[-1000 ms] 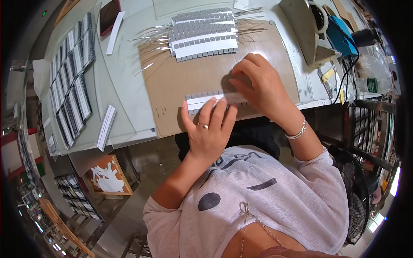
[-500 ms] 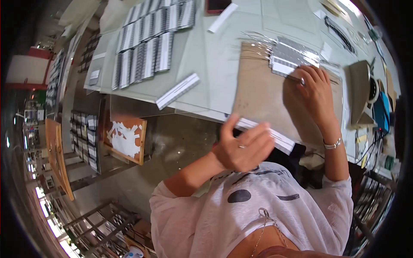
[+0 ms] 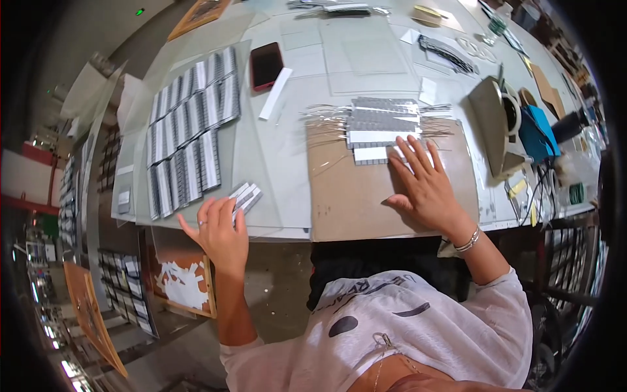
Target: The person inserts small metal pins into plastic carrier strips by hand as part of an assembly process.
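Observation:
My left hand [image 3: 223,235] is at the table's front edge, thumb and index finger closed about the near end of a grey-and-white strip [image 3: 248,195]. At least two such strips seem to lie together there; the grip is partly hidden. My right hand [image 3: 421,189] rests with spread fingers on a brown board [image 3: 353,202]. Its fingertips touch the right end of a short white strip with a grey gridded edge [image 3: 371,155]. Just beyond lies a stack of grey gridded strips [image 3: 384,117], with thin wires sticking out at both sides.
Rows of grey-and-white strips [image 3: 189,137] cover the glass sheet at left. Near them lie a dark phone [image 3: 266,65] and a loose white strip [image 3: 275,93]. At right stand a beige holder [image 3: 490,124] and a blue object [image 3: 539,130]. A wooden tray [image 3: 210,287] holds white scraps below.
My left hand has moved left from the board's front edge to the loose strip, apparently carrying another strip. My right hand has flattened onto the board. The view has shifted.

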### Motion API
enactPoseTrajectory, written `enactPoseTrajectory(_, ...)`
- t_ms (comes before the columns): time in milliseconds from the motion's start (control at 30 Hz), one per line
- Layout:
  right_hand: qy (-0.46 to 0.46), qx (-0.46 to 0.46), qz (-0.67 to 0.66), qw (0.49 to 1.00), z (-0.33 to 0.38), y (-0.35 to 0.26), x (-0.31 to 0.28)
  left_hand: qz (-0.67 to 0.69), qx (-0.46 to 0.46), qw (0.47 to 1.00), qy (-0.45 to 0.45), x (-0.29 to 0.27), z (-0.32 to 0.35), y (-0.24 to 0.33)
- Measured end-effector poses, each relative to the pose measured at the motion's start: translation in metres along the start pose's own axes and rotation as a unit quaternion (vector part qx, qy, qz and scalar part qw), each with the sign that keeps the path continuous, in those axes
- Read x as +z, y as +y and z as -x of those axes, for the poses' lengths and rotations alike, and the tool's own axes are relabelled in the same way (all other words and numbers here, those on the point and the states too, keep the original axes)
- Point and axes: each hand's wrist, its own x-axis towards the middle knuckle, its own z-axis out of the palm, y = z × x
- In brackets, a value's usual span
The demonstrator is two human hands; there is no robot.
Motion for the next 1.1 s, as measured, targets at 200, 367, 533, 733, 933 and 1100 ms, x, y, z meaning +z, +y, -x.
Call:
enactPoseTrajectory(200, -0.033, 0.034, -0.059, 0.997, 0.042, -0.025, -0.014, 0.279, 0.083, 0.956, -0.026, -0.023, 0.005, 0.103)
enactPoseTrajectory(367, 0.103, 0.041, -0.175, 0.978, 0.068, -0.035, -0.021, 0.403, 0.176, 0.897, -0.037, -0.016, 0.028, 0.191)
enactPoseTrajectory(533, 0.184, 0.124, -0.094, 0.970, 0.101, -0.011, -0.020, 0.321, 0.172, 0.922, -0.130, -0.010, 0.014, 0.218)
enactPoseTrajectory(733, 0.187, 0.141, -0.153, 0.960, 0.096, -0.010, -0.009, 0.277, 0.172, 0.932, -0.157, -0.007, 0.017, 0.231)
enactPoseTrajectory(933, 0.203, 0.155, -0.259, 0.931, 0.092, -0.010, -0.013, 0.288, 0.162, 0.932, -0.151, -0.013, 0.015, 0.245)
enactPoseTrajectory(1100, 0.214, 0.194, -0.283, 0.914, 0.094, -0.013, 0.009, 0.271, 0.155, 0.933, -0.179, -0.003, 0.029, 0.237)
